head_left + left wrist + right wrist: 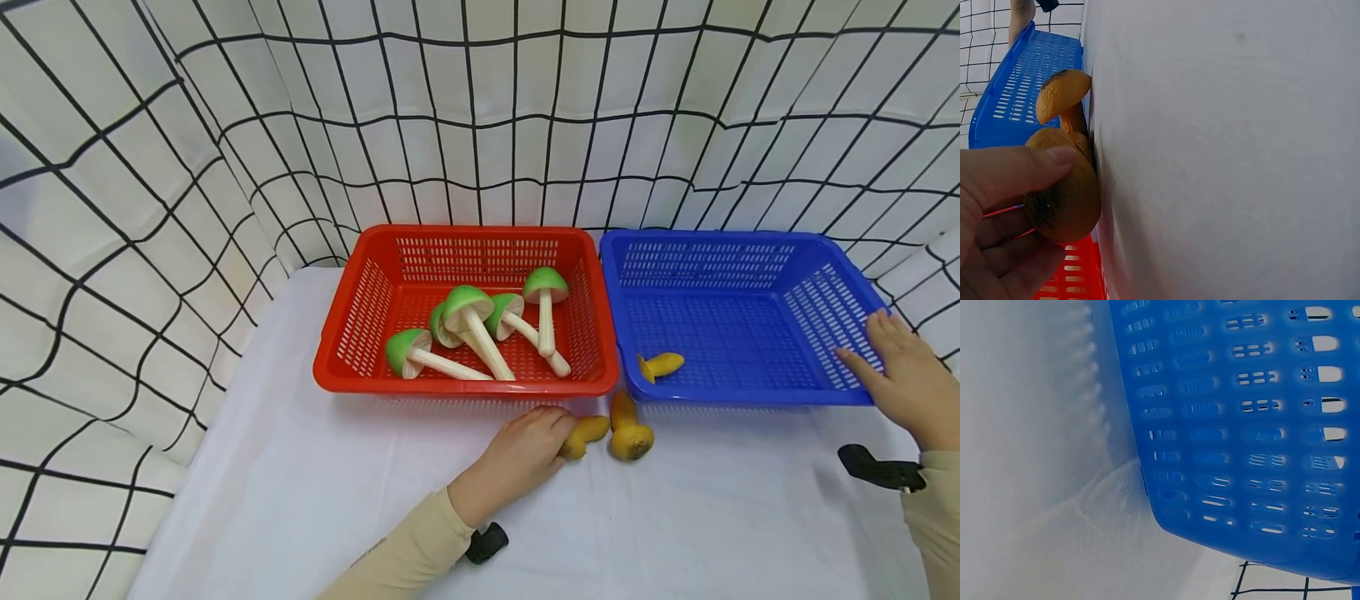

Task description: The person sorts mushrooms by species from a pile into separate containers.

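Note:
In the head view my left hand (521, 450) is at the front of the red basket (465, 387), pinching a yellow-brown toy mushroom (585, 435) low over the cloth. The left wrist view shows the thumb on this mushroom (1063, 203) and the other fingers behind it. A second yellow-brown mushroom (632, 440) lies just to its right, before the gap between the baskets. My right hand (903, 375) rests on the right rim of the blue basket (750, 397), thumb over the inside. A small yellow mushroom (662, 365) lies in that basket's front left corner.
Several green-capped mushrooms (468, 308) with pale stems lie in the red basket. The baskets stand side by side on a white cloth (300, 500). Behind them and at the left rises a white wall covering (495, 150) with a black grid.

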Demonstrator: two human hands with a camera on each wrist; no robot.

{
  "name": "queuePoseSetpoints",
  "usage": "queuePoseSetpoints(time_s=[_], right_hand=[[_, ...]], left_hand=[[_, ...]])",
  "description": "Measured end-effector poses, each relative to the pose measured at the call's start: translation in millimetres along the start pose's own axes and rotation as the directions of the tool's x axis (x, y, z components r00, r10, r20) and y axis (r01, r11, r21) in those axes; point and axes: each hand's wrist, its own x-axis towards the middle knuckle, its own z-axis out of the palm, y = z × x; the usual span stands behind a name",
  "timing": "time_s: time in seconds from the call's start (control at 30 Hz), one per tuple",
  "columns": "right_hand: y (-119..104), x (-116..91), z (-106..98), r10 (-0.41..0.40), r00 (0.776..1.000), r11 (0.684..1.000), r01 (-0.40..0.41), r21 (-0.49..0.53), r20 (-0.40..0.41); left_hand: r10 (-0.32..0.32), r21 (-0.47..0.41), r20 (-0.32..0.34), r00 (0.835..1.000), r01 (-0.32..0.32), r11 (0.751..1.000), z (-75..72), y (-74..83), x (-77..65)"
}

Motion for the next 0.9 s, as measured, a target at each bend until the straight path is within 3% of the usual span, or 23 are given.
queuePoseSetpoints(time_s=[0.4,0.67,0.9], right_hand=[[1,1,0,0.001,1.0,1.0,-0.001,-0.011,0.0],[-1,0,0,0.0,1.0,1.0,0.0,0.001,0.001],[-2,0,-1,-0.012,1.0,1.0,0.011,-0.011,-0.007]], left_hand=[[0.011,-0.158,0.027,1.0,-0.007,0.987,-11.4,0.5,-4.4],[0.024,-0.307,0.01,1.0,-0.019,0.951,-19.2,4.0,-6.2],[0.081,-0.404,-0.044,0.996,-0.092,0.91,-27.5,3.9,-3.0]])
